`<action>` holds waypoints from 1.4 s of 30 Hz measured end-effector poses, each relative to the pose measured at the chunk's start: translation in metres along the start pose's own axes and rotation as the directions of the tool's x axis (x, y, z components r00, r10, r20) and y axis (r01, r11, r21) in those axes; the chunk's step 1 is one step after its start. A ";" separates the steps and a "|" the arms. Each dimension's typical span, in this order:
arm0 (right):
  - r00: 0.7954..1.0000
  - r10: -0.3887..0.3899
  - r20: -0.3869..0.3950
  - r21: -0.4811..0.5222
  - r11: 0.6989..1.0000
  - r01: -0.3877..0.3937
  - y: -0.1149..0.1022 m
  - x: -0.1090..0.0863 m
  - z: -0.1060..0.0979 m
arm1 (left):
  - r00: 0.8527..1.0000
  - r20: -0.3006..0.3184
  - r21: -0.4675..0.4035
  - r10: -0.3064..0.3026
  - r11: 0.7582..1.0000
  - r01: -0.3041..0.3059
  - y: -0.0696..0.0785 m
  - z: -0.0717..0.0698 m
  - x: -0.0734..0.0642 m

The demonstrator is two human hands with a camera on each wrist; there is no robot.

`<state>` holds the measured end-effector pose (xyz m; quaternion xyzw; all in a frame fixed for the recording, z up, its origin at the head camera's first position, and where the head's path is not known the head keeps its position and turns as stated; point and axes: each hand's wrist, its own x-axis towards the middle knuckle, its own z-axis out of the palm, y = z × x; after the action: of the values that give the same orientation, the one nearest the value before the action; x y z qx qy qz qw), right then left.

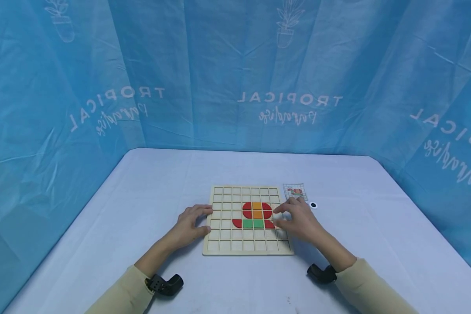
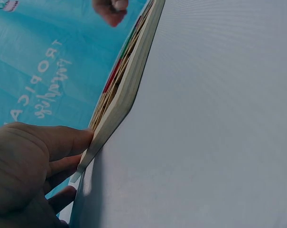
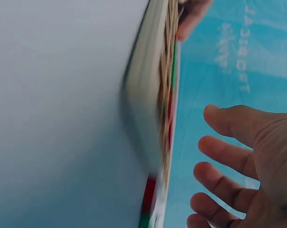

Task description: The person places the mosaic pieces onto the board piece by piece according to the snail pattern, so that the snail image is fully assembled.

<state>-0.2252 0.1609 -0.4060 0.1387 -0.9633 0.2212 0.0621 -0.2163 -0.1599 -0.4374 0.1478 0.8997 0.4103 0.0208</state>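
Note:
A square wooden grid board [image 1: 226, 246] lies on the table with colored pieces in its cells. Red rounded pieces [image 1: 247, 213] flank two orange squares [image 1: 257, 210]; below them sits a row with green squares [image 1: 253, 223] between red end pieces. My left hand [image 1: 187, 226] touches the board's left edge with fingertips and thumb, its fingers fairly straight. Over the board's right side hovers my right hand [image 1: 298, 220], thumb and fingers apart. In the right wrist view that hand [image 3: 247, 161] has nothing between its fingers.
A small picture card [image 1: 289, 193] lies beyond the board's upper right corner. Beside it is a round white piece with a black center [image 1: 313, 205]. The white table [image 1: 172, 174] is bordered by blue curtains [image 1: 220, 65]. Black devices [image 1: 166, 285] are strapped to both wrists.

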 end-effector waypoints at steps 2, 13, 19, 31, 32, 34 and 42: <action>0.999 0.036 0.007 -0.001 0.999 -0.036 0.013 -0.005 -0.005 | 1.000 -0.001 -0.002 -0.005 1.000 0.005 0.000 0.000 0.000; 0.995 0.097 0.031 -0.060 0.994 -0.095 0.053 -0.027 -0.018 | 1.000 0.004 0.009 -0.015 1.000 0.014 -0.001 0.002 0.001; 0.995 0.093 0.039 -0.078 0.993 -0.090 0.061 -0.036 -0.022 | 1.000 0.000 0.005 -0.006 1.000 0.006 0.000 0.002 0.001; 0.986 0.160 0.038 -0.060 0.986 -0.157 0.071 -0.049 -0.029 | 1.000 0.000 0.004 -0.020 1.000 0.020 0.000 0.002 0.001; 0.985 0.170 0.035 -0.059 0.984 -0.167 0.072 -0.049 -0.028 | 1.000 0.002 0.002 -0.021 1.000 0.021 0.000 0.002 0.001; 0.981 0.189 0.035 -0.054 0.981 -0.187 0.074 -0.049 -0.028 | 1.000 0.003 0.002 -0.022 1.000 0.022 0.000 0.002 0.001; 0.979 0.201 0.033 -0.053 0.979 -0.199 0.081 -0.049 -0.025 | 1.000 0.001 -0.003 -0.026 1.000 0.026 0.001 0.002 0.001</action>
<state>-0.2003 0.2534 -0.4259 0.0439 -0.9785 0.1999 0.0244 -0.2169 -0.1576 -0.4374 0.1361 0.9009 0.4113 0.0270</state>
